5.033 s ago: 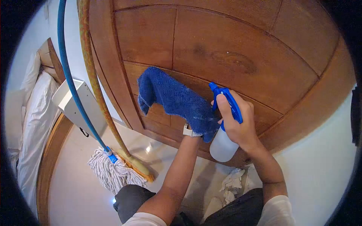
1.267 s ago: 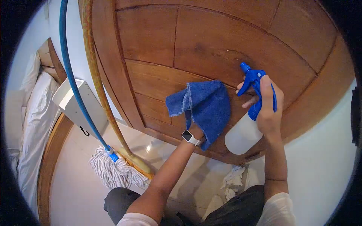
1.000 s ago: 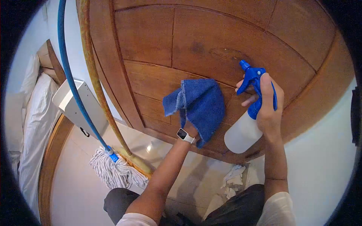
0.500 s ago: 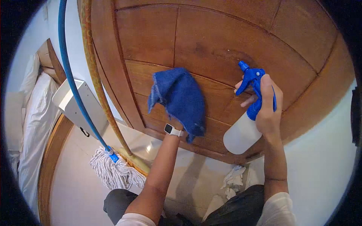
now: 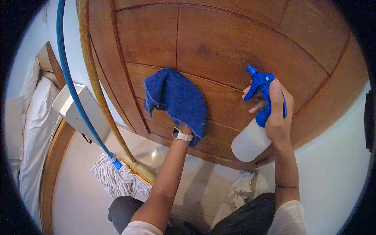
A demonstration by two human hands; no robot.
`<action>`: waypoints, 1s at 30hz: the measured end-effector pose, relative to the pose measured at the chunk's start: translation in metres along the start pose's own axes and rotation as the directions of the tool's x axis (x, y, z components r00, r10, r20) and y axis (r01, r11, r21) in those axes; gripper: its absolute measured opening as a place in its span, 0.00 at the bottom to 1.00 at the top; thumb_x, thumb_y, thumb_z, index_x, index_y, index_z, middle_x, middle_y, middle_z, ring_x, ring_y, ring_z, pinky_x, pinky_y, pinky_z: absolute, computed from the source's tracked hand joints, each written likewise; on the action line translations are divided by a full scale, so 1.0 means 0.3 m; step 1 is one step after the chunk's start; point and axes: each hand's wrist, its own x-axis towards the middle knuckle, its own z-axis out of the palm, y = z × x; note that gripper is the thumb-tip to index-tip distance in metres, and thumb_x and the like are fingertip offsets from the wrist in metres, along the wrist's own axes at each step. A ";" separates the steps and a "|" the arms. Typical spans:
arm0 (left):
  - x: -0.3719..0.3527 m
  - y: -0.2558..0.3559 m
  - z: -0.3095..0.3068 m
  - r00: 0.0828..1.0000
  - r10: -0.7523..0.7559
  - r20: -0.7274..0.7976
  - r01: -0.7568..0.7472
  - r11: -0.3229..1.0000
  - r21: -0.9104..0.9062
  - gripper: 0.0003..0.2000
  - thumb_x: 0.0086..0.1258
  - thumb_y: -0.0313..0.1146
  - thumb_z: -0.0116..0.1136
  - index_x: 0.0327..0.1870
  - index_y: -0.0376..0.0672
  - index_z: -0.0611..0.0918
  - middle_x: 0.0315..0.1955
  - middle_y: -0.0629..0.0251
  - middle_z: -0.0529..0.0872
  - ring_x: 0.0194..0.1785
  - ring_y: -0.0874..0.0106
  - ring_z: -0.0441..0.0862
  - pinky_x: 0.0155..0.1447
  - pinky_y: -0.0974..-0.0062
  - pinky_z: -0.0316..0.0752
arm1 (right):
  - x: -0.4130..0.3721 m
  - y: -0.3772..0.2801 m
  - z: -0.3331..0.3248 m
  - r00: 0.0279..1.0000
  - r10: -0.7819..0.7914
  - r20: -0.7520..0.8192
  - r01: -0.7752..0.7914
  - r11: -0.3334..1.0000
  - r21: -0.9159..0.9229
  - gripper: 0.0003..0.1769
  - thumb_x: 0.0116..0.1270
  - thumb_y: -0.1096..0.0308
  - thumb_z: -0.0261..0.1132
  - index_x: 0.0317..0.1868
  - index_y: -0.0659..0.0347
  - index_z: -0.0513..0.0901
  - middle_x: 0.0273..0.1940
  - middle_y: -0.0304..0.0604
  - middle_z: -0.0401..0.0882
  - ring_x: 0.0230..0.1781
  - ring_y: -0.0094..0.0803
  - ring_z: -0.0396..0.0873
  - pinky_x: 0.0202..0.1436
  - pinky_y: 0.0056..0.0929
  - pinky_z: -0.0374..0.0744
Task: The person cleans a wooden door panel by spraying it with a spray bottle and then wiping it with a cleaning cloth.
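Note:
A blue cloth covers most of my left hand, which holds it up against the wooden door. The fingers are hidden beneath the fabric; a white-banded watch shows at the wrist. My right hand grips a spray bottle by its blue trigger head. Its body is whitish and translucent, and its nozzle points up and left toward the door. The bottle is slightly tilted and stays apart from the cloth.
A string mop with a blue handle and a broom stand at left. Behind them is a white box-like holder. Crumpled white scraps lie on the floor near my legs. A white-covered bed is far left.
My left hand and the blue cloth have moved slightly left and up across the door. The right hand keeps the spray bottle in nearly the same place.

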 end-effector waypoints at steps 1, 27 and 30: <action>0.004 0.001 0.019 1.000 0.002 0.001 -0.002 1.000 -0.004 0.34 0.77 0.46 0.60 0.80 0.43 0.67 0.81 0.55 0.63 0.84 0.55 0.57 0.86 0.55 0.45 | 0.000 0.001 -0.002 1.000 -0.002 0.001 0.002 1.000 -0.001 0.31 0.84 0.46 0.49 0.47 0.68 0.86 0.38 0.46 0.88 0.36 0.27 0.86 0.32 0.26 0.83; -0.089 0.390 0.394 0.902 0.347 0.256 -0.424 0.823 0.379 0.36 0.74 0.47 0.63 0.80 0.42 0.67 0.80 0.53 0.65 0.83 0.54 0.59 0.86 0.54 0.47 | 0.036 -0.050 -0.145 0.982 0.052 -0.179 -0.047 0.998 0.033 0.39 0.85 0.40 0.40 0.49 0.68 0.86 0.39 0.48 0.90 0.38 0.31 0.88 0.34 0.25 0.83; -0.047 0.431 0.355 0.882 0.387 0.268 -0.468 0.773 0.427 0.36 0.74 0.47 0.63 0.80 0.42 0.67 0.79 0.53 0.65 0.83 0.54 0.59 0.86 0.54 0.48 | 0.039 -0.052 -0.155 0.981 0.058 -0.187 -0.048 0.997 0.056 0.39 0.85 0.39 0.40 0.48 0.68 0.86 0.39 0.48 0.89 0.38 0.31 0.88 0.33 0.26 0.82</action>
